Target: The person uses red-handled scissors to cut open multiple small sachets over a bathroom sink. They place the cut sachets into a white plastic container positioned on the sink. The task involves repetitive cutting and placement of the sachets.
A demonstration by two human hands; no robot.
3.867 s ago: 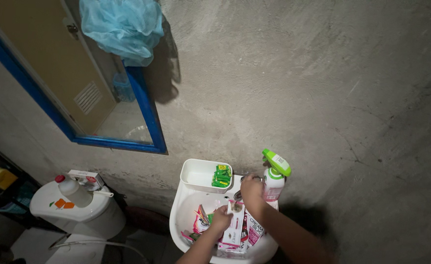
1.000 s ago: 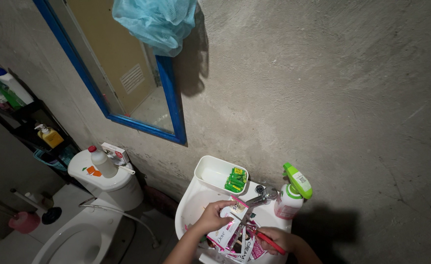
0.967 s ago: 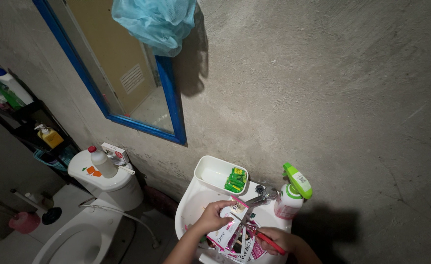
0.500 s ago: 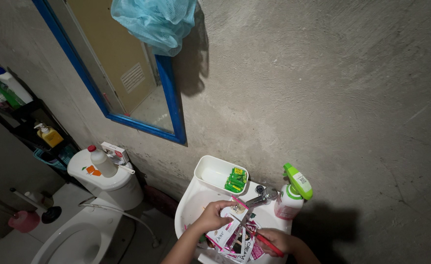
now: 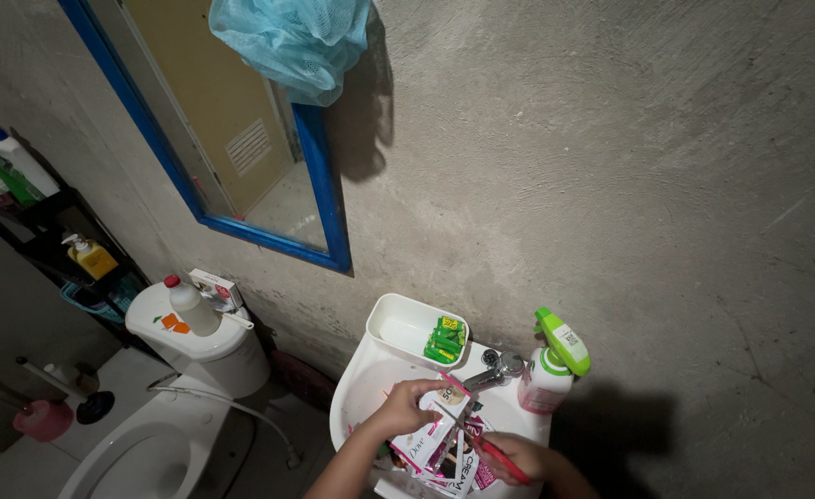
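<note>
Left hand is pinched shut on a strip of white-and-pink sachets, held over the white washbasin. Just to its right, the right hand is closed around red-handled scissors, whose blades are pointed up and leftward into the sachet strip, close to the left fingertips. Whether the blades are parted cannot be told.

A nicked fingertip is judged the nearest risk, since the blades are worked so close to the pinching fingers in dim light. A cut placed too low on a sachet could spill its contents over the hands and make the grip slippery. More sachets are piled below the hands, so a loose piece could be lost among them or slide toward the drain.

Beyond the hands, a metal tap is set, with a green-topped spray bottle to its right and a white tray holding green packets to its left. An elbow swing could topple the bottle.
</note>
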